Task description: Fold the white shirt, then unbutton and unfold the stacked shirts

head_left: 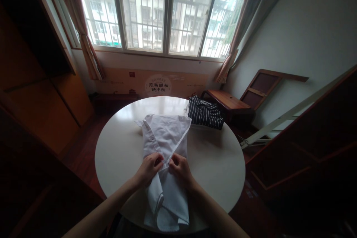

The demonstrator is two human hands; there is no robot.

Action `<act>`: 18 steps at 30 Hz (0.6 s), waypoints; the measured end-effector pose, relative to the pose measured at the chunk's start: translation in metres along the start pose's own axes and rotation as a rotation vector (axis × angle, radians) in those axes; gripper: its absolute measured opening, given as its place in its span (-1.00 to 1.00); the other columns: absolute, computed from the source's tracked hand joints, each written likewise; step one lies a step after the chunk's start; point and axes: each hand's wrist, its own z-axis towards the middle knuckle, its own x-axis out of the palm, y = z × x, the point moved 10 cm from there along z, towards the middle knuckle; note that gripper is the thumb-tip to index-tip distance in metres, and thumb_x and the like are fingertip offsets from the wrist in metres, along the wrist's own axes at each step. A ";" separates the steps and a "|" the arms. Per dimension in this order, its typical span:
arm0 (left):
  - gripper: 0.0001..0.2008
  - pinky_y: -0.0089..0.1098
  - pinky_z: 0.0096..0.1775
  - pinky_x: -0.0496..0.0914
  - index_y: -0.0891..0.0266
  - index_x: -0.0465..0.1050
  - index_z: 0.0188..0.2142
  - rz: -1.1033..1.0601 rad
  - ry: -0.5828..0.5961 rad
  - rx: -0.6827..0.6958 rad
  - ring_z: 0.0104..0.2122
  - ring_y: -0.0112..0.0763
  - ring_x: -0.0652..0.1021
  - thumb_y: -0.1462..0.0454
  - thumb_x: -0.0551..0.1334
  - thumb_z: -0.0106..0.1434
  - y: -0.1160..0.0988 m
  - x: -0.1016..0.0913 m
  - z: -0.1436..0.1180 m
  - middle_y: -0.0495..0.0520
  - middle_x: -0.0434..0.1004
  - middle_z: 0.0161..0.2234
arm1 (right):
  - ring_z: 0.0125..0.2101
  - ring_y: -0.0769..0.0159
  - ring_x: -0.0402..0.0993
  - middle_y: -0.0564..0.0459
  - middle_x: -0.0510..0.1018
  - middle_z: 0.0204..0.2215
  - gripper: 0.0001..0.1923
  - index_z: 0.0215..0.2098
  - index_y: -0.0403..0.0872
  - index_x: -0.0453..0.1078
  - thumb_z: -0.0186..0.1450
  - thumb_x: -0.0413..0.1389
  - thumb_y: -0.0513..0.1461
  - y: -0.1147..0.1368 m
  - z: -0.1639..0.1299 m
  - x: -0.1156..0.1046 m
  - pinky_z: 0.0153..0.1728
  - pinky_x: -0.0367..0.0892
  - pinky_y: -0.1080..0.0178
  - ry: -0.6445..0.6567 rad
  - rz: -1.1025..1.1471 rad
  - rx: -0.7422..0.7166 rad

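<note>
A white shirt lies on the round white table, its lower part hanging over the near edge. My left hand and my right hand both pinch the shirt's front opening at its middle, fingers closed on the cloth, close together. The upper part of the shirt is spread flat toward the window.
A dark striped garment lies bunched at the table's far right edge. A wooden bench stands behind it by the wall. Wooden cabinets line the left; a window with curtains is at the back.
</note>
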 end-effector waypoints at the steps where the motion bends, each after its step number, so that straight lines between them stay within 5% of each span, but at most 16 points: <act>1: -0.92 -0.43 -0.38 0.31 0.24 0.37 -0.42 -0.010 -0.006 0.003 -0.48 -0.42 0.40 0.30 0.12 0.10 0.001 0.000 0.000 -0.02 0.41 -0.49 | -0.61 0.46 0.10 0.18 0.19 -0.69 -0.81 -0.66 -0.08 0.12 0.09 -0.05 -0.24 0.000 0.000 0.001 -0.57 0.06 0.39 0.004 0.004 -0.002; 7: -0.87 -0.39 -0.30 0.34 0.26 0.38 -0.38 -0.174 -0.047 -0.015 -0.41 -0.40 0.43 0.25 0.13 0.12 0.007 -0.001 0.001 0.03 0.45 -0.42 | -0.62 0.47 0.09 0.17 0.19 -0.69 -0.83 -0.66 -0.08 0.09 0.06 -0.06 -0.25 -0.004 0.001 0.006 -0.58 0.05 0.39 0.019 0.006 -0.005; 10: -0.78 -0.38 -0.30 0.36 0.27 0.38 -0.35 -0.367 -0.033 -0.078 -0.39 -0.38 0.44 0.15 0.16 0.11 0.012 -0.017 0.002 0.05 0.47 -0.40 | -0.60 0.44 0.13 0.15 0.23 -0.68 -0.83 -0.66 -0.09 0.16 0.06 -0.06 -0.24 0.002 0.003 -0.009 -0.55 0.10 0.38 0.044 0.044 -0.016; 15: -0.65 -0.42 -0.41 0.34 0.25 0.41 -0.33 -0.655 -0.120 -0.246 -0.45 -0.42 0.43 0.06 0.28 -0.04 0.045 -0.094 -0.023 0.03 0.45 -0.41 | -0.55 0.37 0.24 0.11 0.33 -0.62 -0.78 -0.58 -0.09 0.26 0.09 0.00 -0.11 0.006 -0.009 -0.106 -0.51 0.17 0.34 0.000 0.182 0.016; 18: -0.66 -0.45 -0.50 0.29 0.25 0.41 -0.50 -0.765 0.062 -0.265 -0.53 -0.44 0.39 0.03 0.35 -0.15 0.067 -0.116 -0.046 -0.01 0.39 -0.54 | -0.63 0.41 0.16 0.15 0.23 -0.70 -0.69 -0.63 -0.07 0.22 0.10 0.02 -0.02 -0.010 -0.027 -0.164 -0.60 0.09 0.36 0.051 0.202 0.105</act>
